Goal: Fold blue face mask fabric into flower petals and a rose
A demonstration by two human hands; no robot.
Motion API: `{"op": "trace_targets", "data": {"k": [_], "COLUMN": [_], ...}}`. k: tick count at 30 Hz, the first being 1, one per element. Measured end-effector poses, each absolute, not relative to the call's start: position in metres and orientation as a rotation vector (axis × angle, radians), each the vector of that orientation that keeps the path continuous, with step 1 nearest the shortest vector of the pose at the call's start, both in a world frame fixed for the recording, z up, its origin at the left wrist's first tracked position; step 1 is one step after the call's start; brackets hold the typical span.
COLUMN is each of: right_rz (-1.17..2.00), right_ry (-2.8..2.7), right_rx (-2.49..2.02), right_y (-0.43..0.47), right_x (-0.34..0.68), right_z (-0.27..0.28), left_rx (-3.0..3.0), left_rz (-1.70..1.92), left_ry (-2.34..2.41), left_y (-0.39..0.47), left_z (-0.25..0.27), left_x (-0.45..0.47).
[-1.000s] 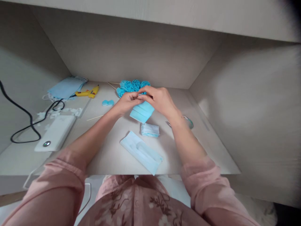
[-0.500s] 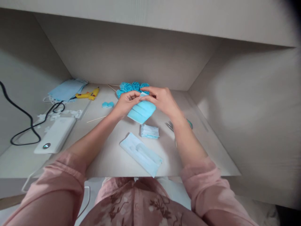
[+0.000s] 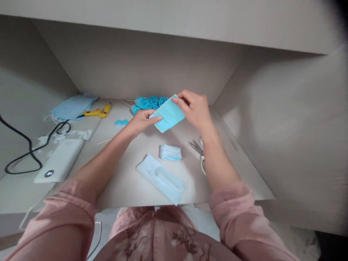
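A light-blue piece of face mask fabric [image 3: 172, 114] is held up above the table between both hands. My left hand [image 3: 143, 121] pinches its lower left corner, thumb on the front. My right hand [image 3: 194, 107] grips its upper right edge between thumb and fingers. Behind the hands lie several blue paper-like roses [image 3: 153, 102] on thin sticks, partly covered by the fabric. On the table below sit a small stack of cut mask pieces [image 3: 170, 152] and a flattened pale-blue mask piece [image 3: 162, 179]. Scissors [image 3: 199, 150] lie by my right forearm, which hides part of them.
At the left are a pile of blue masks [image 3: 72, 107], a yellow glue gun [image 3: 99, 111], a white power bank [image 3: 61, 159], white scraps [image 3: 81, 135] and a looped black cable [image 3: 29, 139]. A small blue bow-shaped piece [image 3: 121, 123] and a thin stick [image 3: 104, 141] lie nearby. Panels enclose the table.
My hands have moved apart along the fabric, the right one up and to the right. The fabric has turned and is now stretched between them. More of the scissors shows.
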State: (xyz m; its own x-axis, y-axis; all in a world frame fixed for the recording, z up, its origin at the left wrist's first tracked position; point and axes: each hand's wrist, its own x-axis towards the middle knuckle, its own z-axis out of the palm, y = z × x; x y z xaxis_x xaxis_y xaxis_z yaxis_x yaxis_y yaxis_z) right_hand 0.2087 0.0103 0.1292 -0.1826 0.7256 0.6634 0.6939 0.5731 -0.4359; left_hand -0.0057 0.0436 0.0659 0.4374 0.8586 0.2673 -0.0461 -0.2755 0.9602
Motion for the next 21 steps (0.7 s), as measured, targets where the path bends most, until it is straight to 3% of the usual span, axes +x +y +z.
{"op": "trace_targets", "data": {"k": [12,21], "right_rz": [-0.056,-0.112], "right_ry": [-1.775,-1.741], "right_rx": [-1.155,-1.153], "right_y": [0.012,0.012], "right_x": [0.216,0.222], "right_z": [0.131,0.132], "left_rx": [1.536,1.684], "left_rz": [1.171,1.023], "left_ry": [0.824,0.697], "left_y": [0.043,0.038], "left_z": [0.068,0.069], "left_x": [-0.003,-0.006]}}
